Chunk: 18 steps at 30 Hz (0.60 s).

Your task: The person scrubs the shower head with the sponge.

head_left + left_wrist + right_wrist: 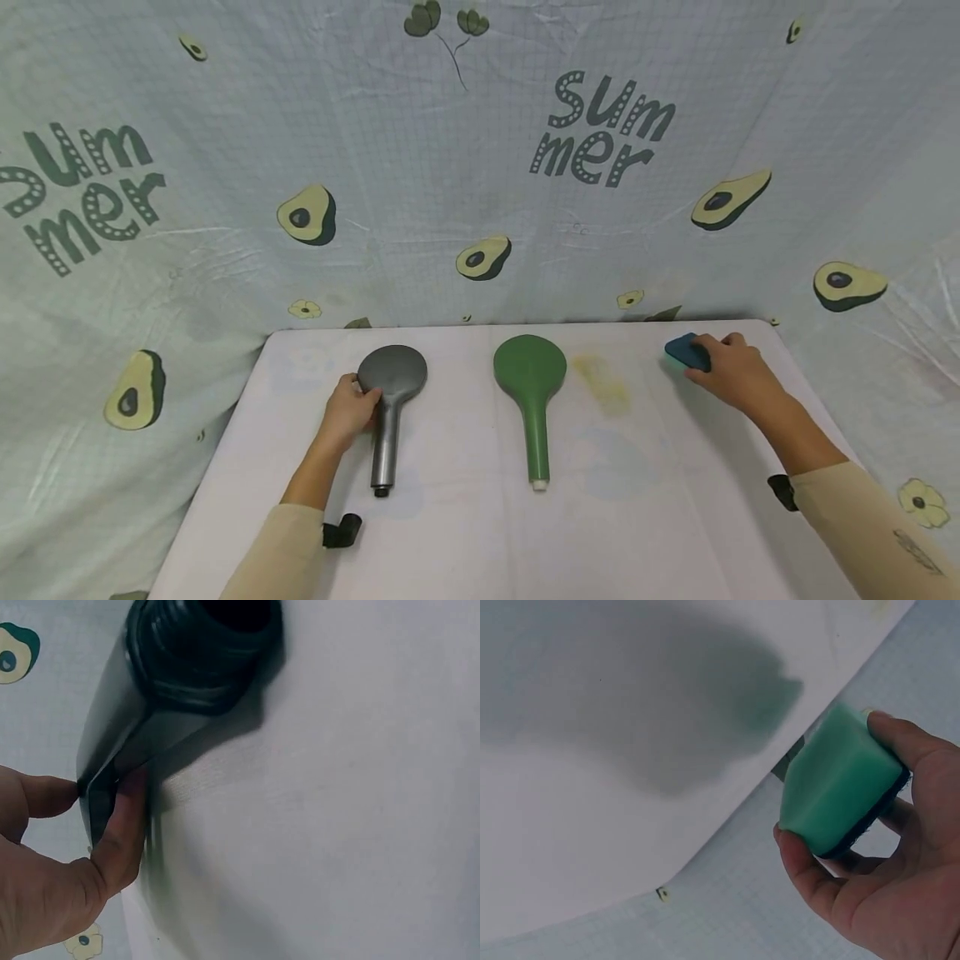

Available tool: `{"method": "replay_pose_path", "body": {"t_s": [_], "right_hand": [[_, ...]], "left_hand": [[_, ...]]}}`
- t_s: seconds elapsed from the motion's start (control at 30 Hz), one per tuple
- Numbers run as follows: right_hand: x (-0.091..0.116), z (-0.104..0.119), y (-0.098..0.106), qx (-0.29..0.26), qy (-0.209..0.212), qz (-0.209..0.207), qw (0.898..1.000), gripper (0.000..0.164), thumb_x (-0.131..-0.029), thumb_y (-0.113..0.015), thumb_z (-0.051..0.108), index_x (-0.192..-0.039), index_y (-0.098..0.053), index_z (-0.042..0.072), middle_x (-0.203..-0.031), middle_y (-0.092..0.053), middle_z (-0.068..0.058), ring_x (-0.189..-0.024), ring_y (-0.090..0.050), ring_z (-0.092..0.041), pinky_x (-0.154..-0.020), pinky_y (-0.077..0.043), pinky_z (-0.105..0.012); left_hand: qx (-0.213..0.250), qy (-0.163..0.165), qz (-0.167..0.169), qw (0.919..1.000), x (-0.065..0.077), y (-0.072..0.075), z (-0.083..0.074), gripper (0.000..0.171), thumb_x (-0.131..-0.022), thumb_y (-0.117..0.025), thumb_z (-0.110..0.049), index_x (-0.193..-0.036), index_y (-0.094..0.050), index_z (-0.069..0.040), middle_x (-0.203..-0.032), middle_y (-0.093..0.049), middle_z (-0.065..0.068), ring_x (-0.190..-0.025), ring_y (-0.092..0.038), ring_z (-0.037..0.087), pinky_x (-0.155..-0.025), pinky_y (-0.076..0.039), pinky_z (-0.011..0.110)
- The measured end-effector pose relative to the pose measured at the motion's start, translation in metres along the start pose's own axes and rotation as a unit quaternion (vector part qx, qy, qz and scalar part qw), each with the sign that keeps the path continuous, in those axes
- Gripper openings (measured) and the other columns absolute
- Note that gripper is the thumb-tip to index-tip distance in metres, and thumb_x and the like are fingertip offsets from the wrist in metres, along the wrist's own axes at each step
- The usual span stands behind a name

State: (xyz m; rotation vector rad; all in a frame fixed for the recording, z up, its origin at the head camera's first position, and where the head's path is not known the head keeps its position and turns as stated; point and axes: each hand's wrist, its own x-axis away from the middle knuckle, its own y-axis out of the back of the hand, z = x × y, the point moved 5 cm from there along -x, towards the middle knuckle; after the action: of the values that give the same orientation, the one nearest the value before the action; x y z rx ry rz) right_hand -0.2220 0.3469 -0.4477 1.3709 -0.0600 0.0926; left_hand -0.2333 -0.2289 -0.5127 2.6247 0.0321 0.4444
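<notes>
On the left side of the table, a dark grey shower head (393,372) has its round head toward the back and its handle toward the front. My left hand (349,412) pinches the rim of that head between thumb and fingers; the left wrist view shows the threaded handle end (202,660) up close. Toward the back right, my right hand (738,375) grips a sponge (838,780) with a green foam body and a dark blue scouring side. The sponge is held above the tabletop, its shadow falling on the cloth.
A green shower head (530,368) with a white handle end lies mid-table. To its right, a yellow stain (602,385) marks the white table cover (600,533). Behind and around the table hangs a sheet (420,167) printed with avocados and lettering.
</notes>
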Motion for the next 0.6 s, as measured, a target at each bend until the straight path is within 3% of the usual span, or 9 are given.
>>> {"method": "replay_pose_path", "body": {"t_s": [0.17, 0.33, 0.6], "right_hand": [[-0.01, 0.0, -0.008, 0.006, -0.02, 0.015, 1.0, 0.068, -0.099, -0.066, 0.033, -0.145, -0.041, -0.01, -0.128, -0.038, -0.05, -0.109, -0.051, -0.069, -0.087, -0.051, -0.072], [-0.015, 0.005, -0.014, -0.003, -0.034, 0.022, 0.999, 0.069, -0.1, -0.063, 0.036, -0.146, -0.039, -0.011, -0.129, -0.037, -0.05, -0.111, -0.049, -0.069, -0.089, -0.049, -0.072], [-0.015, 0.012, -0.023, -0.012, -0.051, 0.024, 0.998, 0.07, -0.101, -0.061, 0.041, -0.145, -0.043, -0.01, -0.129, -0.038, -0.049, -0.112, -0.047, -0.068, -0.088, -0.049, -0.072]], "left_hand": [[-0.038, -0.005, -0.007, 0.9993, -0.002, 0.001, 0.004, 0.066, -0.107, -0.051, -0.018, -0.155, -0.02, 0.015, -0.127, -0.052, 0.036, -0.11, -0.062, 0.041, -0.081, -0.06, 0.039], [-0.014, 0.0, -0.004, 0.9999, -0.002, 0.001, 0.005, 0.065, -0.107, -0.051, -0.016, -0.156, -0.02, 0.013, -0.124, -0.052, 0.036, -0.095, -0.067, 0.034, -0.069, -0.063, 0.034], [-0.018, -0.001, -0.011, 0.9998, 0.0, 0.002, 0.005, 0.067, -0.107, -0.052, -0.017, -0.156, -0.019, 0.013, -0.119, -0.054, 0.035, -0.086, -0.068, 0.029, -0.066, -0.064, 0.035]]}}
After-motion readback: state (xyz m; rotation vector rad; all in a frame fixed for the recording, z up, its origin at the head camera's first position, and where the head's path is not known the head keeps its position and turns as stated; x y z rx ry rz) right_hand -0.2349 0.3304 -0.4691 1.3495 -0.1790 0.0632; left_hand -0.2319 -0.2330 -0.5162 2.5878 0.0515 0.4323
